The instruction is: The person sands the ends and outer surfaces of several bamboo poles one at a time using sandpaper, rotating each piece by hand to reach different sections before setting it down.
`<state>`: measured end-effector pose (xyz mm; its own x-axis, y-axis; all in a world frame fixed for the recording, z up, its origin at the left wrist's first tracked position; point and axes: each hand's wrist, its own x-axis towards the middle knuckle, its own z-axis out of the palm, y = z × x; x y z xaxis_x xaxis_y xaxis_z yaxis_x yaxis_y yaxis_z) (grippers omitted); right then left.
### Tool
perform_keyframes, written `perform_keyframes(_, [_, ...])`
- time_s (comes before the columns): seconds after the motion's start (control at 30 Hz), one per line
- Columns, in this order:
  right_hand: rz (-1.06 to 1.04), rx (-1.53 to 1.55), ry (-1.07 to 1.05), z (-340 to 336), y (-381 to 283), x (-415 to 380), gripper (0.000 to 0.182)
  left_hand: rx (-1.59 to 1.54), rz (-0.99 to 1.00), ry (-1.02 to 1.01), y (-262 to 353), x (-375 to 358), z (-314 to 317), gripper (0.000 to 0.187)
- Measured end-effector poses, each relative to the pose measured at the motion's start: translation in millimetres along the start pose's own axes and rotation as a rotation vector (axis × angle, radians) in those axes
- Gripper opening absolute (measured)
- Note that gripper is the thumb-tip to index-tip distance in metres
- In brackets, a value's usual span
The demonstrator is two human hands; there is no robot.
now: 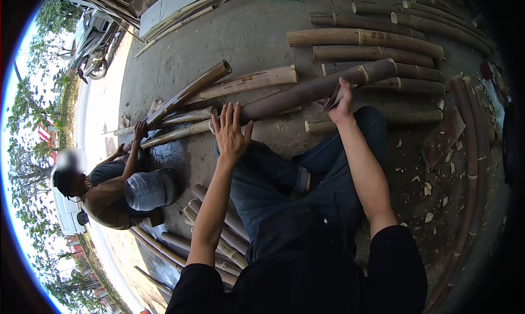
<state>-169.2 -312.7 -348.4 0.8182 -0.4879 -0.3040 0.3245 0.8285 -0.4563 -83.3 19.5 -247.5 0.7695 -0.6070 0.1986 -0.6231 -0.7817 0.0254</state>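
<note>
A dark brown bamboo pole (306, 92) lies slantwise in front of me, over my bent legs. At its left end is my left hand (232, 138), flat with fingers spread; whether the palm presses on the pole is hidden. My right hand (343, 107) is closed at the pole's near side, further right, thumb pointing up. In it is a thin, brown, folded sheet-like piece (332, 100), held against the bamboo; its exact kind I cannot make out.
Several cut bamboo poles (366, 37) lie in rows beyond and to the right. At left a co-worker (106, 196) holds a wet bamboo pole (188, 92) beside a clear plastic water jug (147, 191). Chips and a brown flat board (444, 138) lie at right.
</note>
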Motion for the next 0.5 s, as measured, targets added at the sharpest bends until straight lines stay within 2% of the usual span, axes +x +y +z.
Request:
perform_keyframes(0.13, [0.005,-0.008,-0.014,7.6,-1.4,-3.4,0.055,0.050,-0.056,-0.081,-29.2,-20.2,-6.1,0.070])
perform_keyframes(0.27, [0.083,-0.094,0.066,2.0,-4.9,-1.4,0.046,0.060,-0.036,-0.043,-23.1,-27.7,-9.5,0.071])
perform_keyframes(0.33, [0.141,-0.135,0.108,-1.2,-9.5,-0.1,0.042,0.076,0.094,-0.020,-7.5,-26.1,-14.8,0.070])
perform_keyframes(0.43, [0.185,-0.181,0.118,2.1,-14.6,-7.0,0.039,0.089,0.177,0.024,11.3,-16.9,-5.6,0.075])
perform_keyframes(0.5, [0.236,-0.198,0.211,8.4,-16.6,-13.1,0.037,0.090,0.209,0.026,31.6,-7.5,-7.3,0.075])
